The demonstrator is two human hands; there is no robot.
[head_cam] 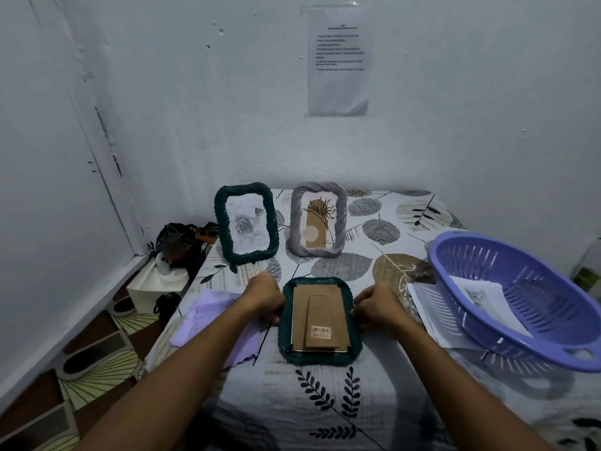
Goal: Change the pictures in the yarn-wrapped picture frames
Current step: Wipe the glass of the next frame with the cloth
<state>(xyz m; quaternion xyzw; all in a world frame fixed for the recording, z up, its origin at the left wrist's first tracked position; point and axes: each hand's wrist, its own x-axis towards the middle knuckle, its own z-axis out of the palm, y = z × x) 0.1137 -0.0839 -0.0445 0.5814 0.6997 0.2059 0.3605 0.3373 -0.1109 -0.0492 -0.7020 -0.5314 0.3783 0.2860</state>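
Early stage, I judge: lower centre, dark green yarn-wrapped frame [320, 320] lies face-down on the leaf-print cloth [325, 402], cardboard backing still in, left hand [265, 299] and right hand [377, 307] gripping its side edges; two frames upright behind look untouched.

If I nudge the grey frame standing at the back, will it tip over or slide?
The grey frame would probably tip rather than slide: it stands upright, leaning slightly back, and the cloth-covered table likely grips its base. Its thick yarn-wrapped rim suggests it would survive a fall.
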